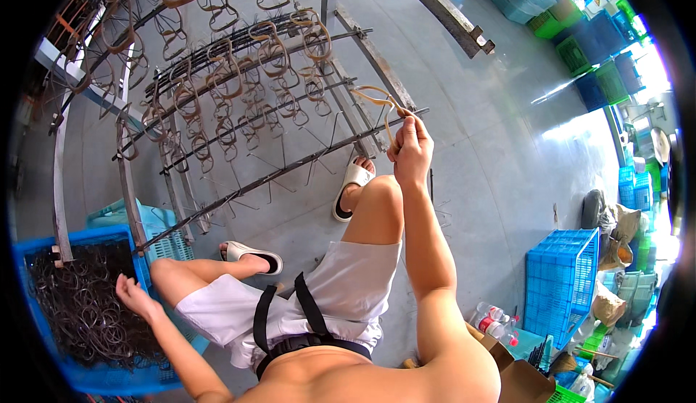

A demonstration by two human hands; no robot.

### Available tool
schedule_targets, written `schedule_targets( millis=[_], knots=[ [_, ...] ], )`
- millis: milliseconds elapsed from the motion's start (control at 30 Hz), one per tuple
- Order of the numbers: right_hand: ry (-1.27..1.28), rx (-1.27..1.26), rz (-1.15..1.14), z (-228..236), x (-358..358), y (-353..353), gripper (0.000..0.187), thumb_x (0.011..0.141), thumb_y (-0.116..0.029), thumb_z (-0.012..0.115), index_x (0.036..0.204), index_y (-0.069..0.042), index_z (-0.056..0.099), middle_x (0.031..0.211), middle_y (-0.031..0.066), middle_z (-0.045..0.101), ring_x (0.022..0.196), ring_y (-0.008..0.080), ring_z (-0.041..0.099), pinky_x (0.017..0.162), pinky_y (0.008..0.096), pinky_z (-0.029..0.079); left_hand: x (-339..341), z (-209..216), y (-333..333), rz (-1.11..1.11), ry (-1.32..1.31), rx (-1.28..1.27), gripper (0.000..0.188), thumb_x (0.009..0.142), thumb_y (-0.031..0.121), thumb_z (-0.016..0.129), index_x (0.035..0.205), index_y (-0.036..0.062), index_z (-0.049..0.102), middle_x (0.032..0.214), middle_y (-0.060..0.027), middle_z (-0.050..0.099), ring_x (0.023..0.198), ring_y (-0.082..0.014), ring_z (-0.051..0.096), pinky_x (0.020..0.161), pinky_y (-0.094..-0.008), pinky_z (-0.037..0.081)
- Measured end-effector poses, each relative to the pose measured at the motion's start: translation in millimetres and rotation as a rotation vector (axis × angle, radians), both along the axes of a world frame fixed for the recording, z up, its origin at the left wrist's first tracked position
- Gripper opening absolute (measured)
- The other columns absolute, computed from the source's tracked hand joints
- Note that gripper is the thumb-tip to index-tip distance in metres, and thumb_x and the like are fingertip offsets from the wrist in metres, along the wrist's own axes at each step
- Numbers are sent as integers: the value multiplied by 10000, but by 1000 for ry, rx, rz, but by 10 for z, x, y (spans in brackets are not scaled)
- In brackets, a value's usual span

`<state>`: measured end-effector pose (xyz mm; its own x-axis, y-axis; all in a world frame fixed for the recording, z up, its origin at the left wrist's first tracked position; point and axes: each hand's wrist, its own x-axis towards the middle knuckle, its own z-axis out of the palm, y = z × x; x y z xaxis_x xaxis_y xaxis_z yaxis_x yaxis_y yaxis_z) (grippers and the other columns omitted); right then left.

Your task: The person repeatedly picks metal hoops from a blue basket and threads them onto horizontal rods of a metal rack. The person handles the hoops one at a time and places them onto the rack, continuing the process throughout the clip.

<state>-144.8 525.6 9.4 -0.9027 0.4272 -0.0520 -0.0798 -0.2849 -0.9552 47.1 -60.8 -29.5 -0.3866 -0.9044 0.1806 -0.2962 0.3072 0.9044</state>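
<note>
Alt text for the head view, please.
A person's right hand pinches a tan looped strip beside the end of a metal rack hung with similar loops; the left hand, open, is at a blue crate of dark loops.

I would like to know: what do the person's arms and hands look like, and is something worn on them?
No sleeve shows on the left arm or the right arm. The left hand and right hand are ungloved. No watch, cable or marking is visible; a ring might be too small to tell.
</note>
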Motion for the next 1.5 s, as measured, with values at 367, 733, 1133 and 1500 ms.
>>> schedule_targets(
  millis=[367, 733, 1133, 1500],
  knots=[
    [-34, -75, 28, 38, -17, 106, 257, 950, -218, 511, 1058, -3, 601, 558, -48, 317, 424, 52, 255, 391, 226, 249, 1221, -1115, -1875, -266, -1283, -2, 355, 891, 260, 464, 1134, 16, 550, 1109, -153, 612, 986, -297, 582, 863, -394, 444],
    [66, -191, -77, -61, 42, -76, 237, 958, -204, 500, 1044, -17, 619, 555, -54, 320, 444, 45, 266, 395, 224, 257, 1339, -1638, -2422, -460, -774, 211, 315, 838, 191, 533, 1079, -5, 579, 959, -175, 646, 834, -256, 602, 783, -367, 476],
    [50, 90, 16, -10, 71, -201, 255, 968, -185, 479, 1085, 12, 589, 549, -43, 333, 428, 50, 290, 395, 225, 265, 1299, -1462, -2120, -493, -787, 272, 296, 828, 161, 536, 1062, -10, 598, 905, -170, 657, 782, -242, 608, 751, -356, 487],
    [13, 485, 77, -11, 106, -52, 240, 950, -167, 513, 1105, -17, 619, 524, -46, 431, 462, 27, 386, 433, 209, 332, 1245, -1424, -1956, -509, -695, 230, 283, 839, 137, 500, 1043, -14, 624, 839, -127, 665, 738, -216, 612, 727, -339, 492]
  ],
)
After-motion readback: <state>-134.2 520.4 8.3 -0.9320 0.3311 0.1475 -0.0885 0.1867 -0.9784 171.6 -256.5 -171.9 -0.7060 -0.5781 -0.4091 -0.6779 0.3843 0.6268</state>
